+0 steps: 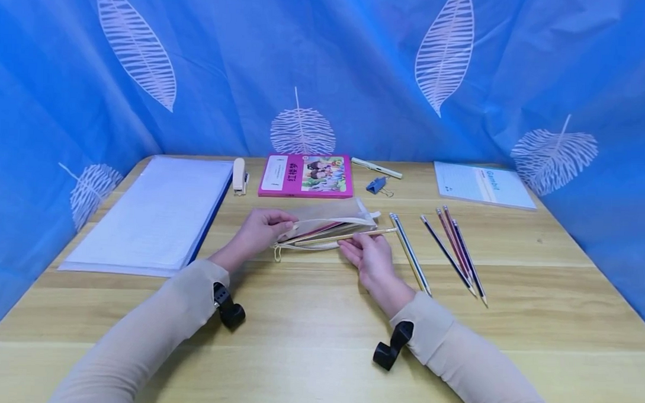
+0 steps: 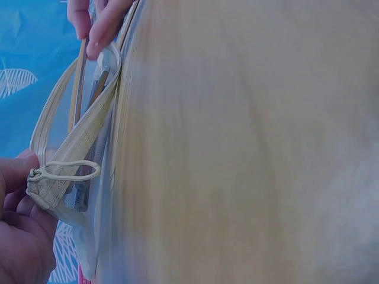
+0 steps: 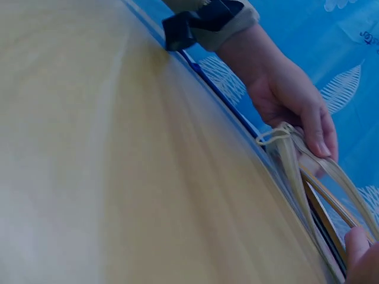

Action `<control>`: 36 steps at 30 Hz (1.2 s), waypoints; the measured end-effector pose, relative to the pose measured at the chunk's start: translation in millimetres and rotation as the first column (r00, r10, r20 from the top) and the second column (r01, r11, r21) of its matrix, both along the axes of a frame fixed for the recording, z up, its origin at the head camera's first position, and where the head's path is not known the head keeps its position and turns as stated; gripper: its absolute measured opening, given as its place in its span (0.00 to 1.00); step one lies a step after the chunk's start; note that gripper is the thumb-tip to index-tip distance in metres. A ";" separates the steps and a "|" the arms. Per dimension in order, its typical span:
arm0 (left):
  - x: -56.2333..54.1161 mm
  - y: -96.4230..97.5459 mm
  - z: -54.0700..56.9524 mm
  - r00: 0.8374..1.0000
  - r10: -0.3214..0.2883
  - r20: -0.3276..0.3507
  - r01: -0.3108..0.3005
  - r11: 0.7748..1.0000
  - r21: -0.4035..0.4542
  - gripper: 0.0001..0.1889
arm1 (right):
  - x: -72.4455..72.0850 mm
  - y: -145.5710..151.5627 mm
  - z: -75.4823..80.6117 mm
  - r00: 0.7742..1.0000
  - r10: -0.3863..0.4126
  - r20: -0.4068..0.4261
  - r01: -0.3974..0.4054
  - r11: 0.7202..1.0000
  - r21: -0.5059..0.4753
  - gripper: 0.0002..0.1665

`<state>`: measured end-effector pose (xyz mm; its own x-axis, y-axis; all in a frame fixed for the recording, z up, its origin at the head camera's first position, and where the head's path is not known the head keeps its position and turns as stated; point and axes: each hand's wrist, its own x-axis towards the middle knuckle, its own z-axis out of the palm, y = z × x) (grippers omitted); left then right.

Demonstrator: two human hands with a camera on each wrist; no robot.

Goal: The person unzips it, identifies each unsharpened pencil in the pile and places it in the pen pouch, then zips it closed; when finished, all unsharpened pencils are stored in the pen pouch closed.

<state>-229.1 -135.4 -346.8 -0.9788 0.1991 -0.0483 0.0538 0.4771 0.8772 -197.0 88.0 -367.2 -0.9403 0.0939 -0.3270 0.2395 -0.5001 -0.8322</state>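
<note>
A translucent zippered pencil pouch (image 1: 330, 210) lies at the middle of the table with its mouth spread. My left hand (image 1: 260, 230) pinches the pouch's edge near the zipper end, where a loop-shaped zipper pull (image 2: 74, 170) hangs. Between the thumb and fingers of my right hand (image 1: 374, 259) is a gold-coloured pencil (image 1: 386, 231), which lies along the pouch mouth with its left part inside the opening. Other pencils (image 2: 99, 83) show within the pouch. Right of that hand, striped pencils (image 1: 411, 255) lie side by side on the table.
Several dark and red pencils (image 1: 456, 250) are fanned out farther right. A stack of white sheets (image 1: 151, 213) covers the left side. Along the back stand a stapler (image 1: 240, 176), pink book (image 1: 305, 192), pale pen (image 1: 377, 168), blue binder clip (image 1: 376, 184) and Gambit notebook (image 1: 462, 182).
</note>
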 end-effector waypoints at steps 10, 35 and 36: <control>4.3 4.6 -0.6 1.000 0.024 0.010 -0.024 0.999 0.031 0.10 | -1.9 -26.1 -4.7 0.998 0.055 -0.003 -0.055 0.998 -0.039 0.21; 5.8 3.5 -2.9 0.999 0.028 0.018 -0.030 0.995 0.094 0.11 | -5.5 2.5 -1.2 0.970 0.236 0.050 -0.241 0.958 0.152 0.29; 5.9 3.4 -2.6 0.999 0.027 0.018 -0.029 0.995 0.095 0.11 | -5.2 9.0 0.4 0.962 0.266 0.055 -0.271 0.949 0.158 0.29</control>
